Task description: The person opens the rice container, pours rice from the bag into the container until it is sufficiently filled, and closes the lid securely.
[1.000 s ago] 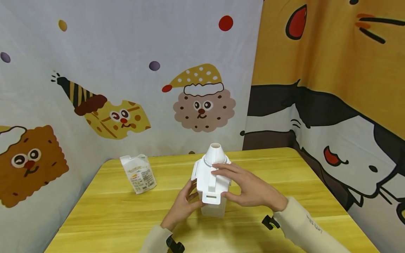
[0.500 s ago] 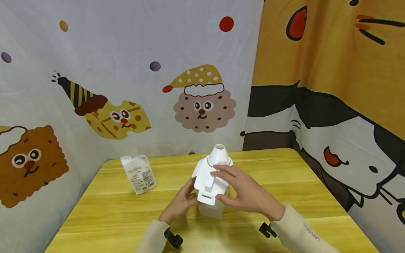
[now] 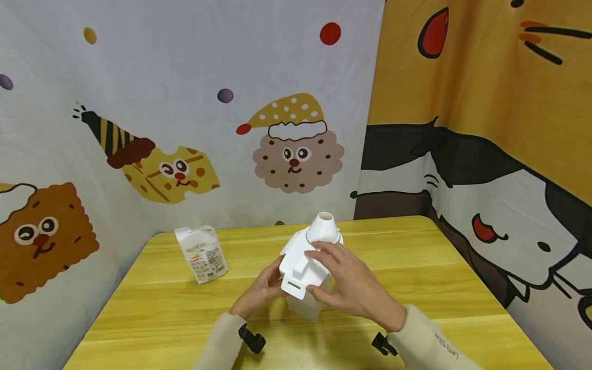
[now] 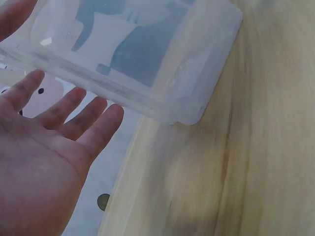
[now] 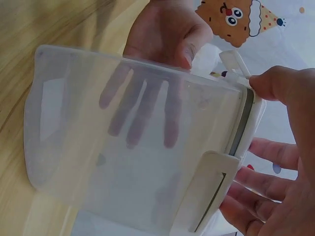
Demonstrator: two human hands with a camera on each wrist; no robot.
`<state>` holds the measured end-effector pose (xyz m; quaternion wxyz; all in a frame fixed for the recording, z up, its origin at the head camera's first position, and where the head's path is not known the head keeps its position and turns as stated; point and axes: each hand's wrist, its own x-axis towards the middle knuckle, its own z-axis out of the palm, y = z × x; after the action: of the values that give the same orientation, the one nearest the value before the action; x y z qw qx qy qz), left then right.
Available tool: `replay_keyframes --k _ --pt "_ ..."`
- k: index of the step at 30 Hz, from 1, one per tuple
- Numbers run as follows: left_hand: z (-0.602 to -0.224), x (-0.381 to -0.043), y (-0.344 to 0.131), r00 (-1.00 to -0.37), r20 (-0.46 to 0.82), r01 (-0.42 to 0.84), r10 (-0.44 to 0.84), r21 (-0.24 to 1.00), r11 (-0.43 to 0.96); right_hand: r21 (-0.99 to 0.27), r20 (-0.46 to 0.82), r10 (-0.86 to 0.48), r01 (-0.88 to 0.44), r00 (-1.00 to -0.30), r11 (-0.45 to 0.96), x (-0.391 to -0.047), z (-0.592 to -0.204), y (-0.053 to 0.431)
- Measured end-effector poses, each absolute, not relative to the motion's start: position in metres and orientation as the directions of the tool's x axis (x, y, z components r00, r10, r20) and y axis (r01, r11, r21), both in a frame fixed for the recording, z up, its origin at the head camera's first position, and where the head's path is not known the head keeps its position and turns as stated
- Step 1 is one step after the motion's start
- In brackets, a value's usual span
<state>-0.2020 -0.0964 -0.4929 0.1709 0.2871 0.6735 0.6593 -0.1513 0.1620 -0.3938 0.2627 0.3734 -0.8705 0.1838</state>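
A translucent storage container (image 3: 302, 308) with a white lid (image 3: 296, 257) stands turned at an angle on the table; a conical spout (image 3: 325, 229) rises from the lid's far end. My left hand (image 3: 257, 294) is at its left side, fingers extended. In the right wrist view those fingers (image 5: 142, 115) show straight through the clear wall, the thumb by the near edge. My right hand (image 3: 353, 280) holds the lid by its right part, fingertips on top, thumb at the front edge near a slotted clip (image 3: 293, 288). A side clip (image 5: 204, 194) juts along the wall.
A white printed packet (image 3: 202, 255) stands on the left rear of the wooden table (image 3: 152, 313). Behind the table hangs a cartoon-printed curtain (image 3: 185, 67), with an orange one on the right. Both wrists carry black camera mounts.
The container has turned clockwise as seen from above, its spout moving right and its front clip left. Both hands have moved slightly left with it, staying on it. The packet has stayed put.
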Motion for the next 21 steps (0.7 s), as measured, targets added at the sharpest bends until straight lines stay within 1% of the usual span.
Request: replay_keyframes --k 5,10,15,18,21 --pt "-0.494 -0.199 -0.097 -0.767 0.213 0.206 0.605 0.975 -0.081 -0.159 0.571 -0.565 -0.755 -0.596 0.636 -0.152 -0.391 0.164" --pt "-0.493 -0.191 -0.093 -0.784 0.244 0.243 0.571 0.967 -0.080 -0.217 0.538 -0.595 -0.780 -0.597 0.586 -0.153 -0.388 0.170" --pt "-0.495 -0.185 -0.089 -0.827 0.265 0.291 0.496 0.956 -0.027 -0.252 0.485 -0.652 -0.807 -0.583 0.534 -0.157 -0.381 0.178" --pt "-0.497 -0.180 -0.087 -0.859 0.265 0.290 0.439 0.957 -0.012 -0.262 0.457 -0.681 -0.818 -0.573 0.512 -0.161 -0.378 0.184" --pt "-0.498 -0.176 -0.085 -0.875 0.255 0.273 0.410 0.962 -0.017 -0.260 0.449 -0.696 -0.827 -0.561 0.499 -0.164 -0.377 0.187"
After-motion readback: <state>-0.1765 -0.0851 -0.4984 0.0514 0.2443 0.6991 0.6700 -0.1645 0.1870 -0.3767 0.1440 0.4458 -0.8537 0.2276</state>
